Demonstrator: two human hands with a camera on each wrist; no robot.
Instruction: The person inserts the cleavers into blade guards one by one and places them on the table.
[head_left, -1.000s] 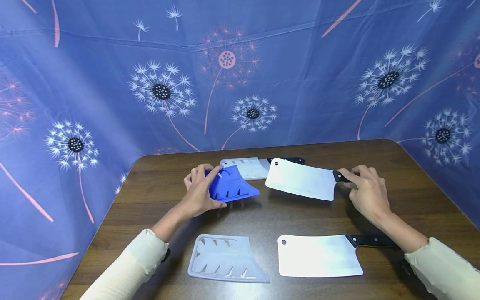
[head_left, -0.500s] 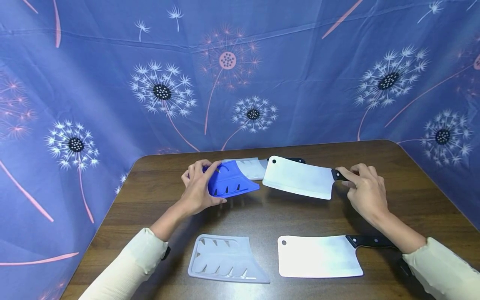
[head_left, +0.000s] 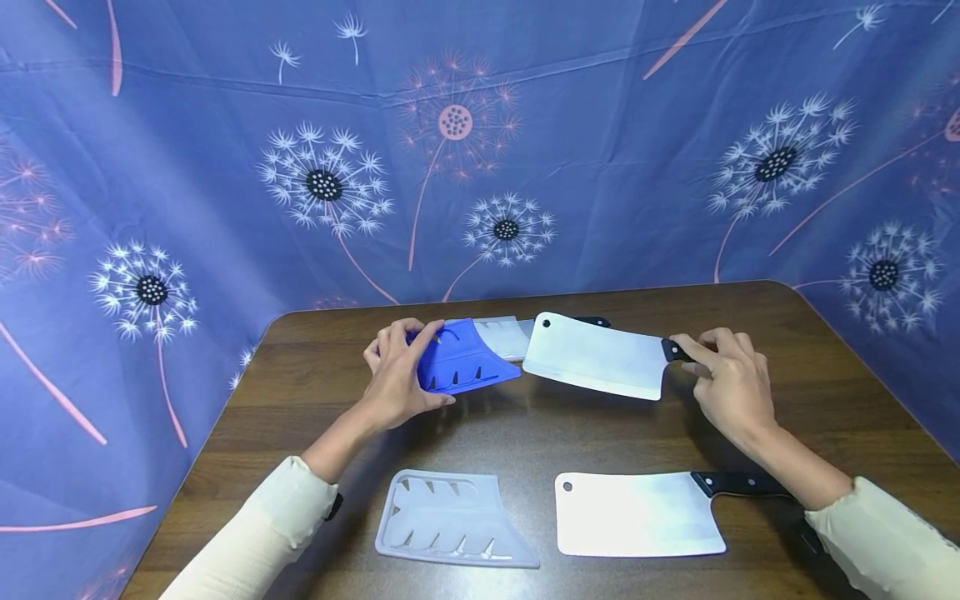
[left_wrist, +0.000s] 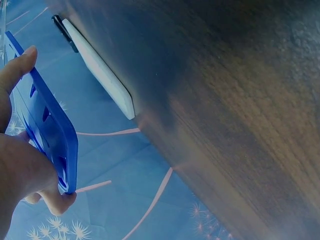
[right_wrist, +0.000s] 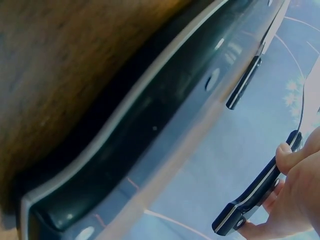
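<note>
My left hand [head_left: 393, 375] grips a blue blade cover [head_left: 461, 358] by its closed end, thumb along the lower edge and fingers over the top. In the left wrist view the blue cover [left_wrist: 47, 120] stands off the table, tilted. My right hand [head_left: 731, 383] pinches the black handle of a cleaver [head_left: 592, 354], whose blade is raised and points left. Its far edge sits just right of the cover's open end, with a small gap between them. The right wrist view shows the fingers [right_wrist: 295, 165] curled round that handle [right_wrist: 255, 195].
A second cleaver [head_left: 637, 512] lies at the front right, beside a whitish blade cover [head_left: 453, 517]. Behind the raised things, a third cleaver [head_left: 592, 320] rests in another whitish cover [head_left: 502, 337] near the table's back edge. A patterned blue cloth [head_left: 600, 167] hangs behind the wooden table [head_left: 300, 367].
Both hands have risen slightly. The raised cleaver has shifted a little left, narrowing the gap to the blue cover. The things lying on the table have stayed put.
</note>
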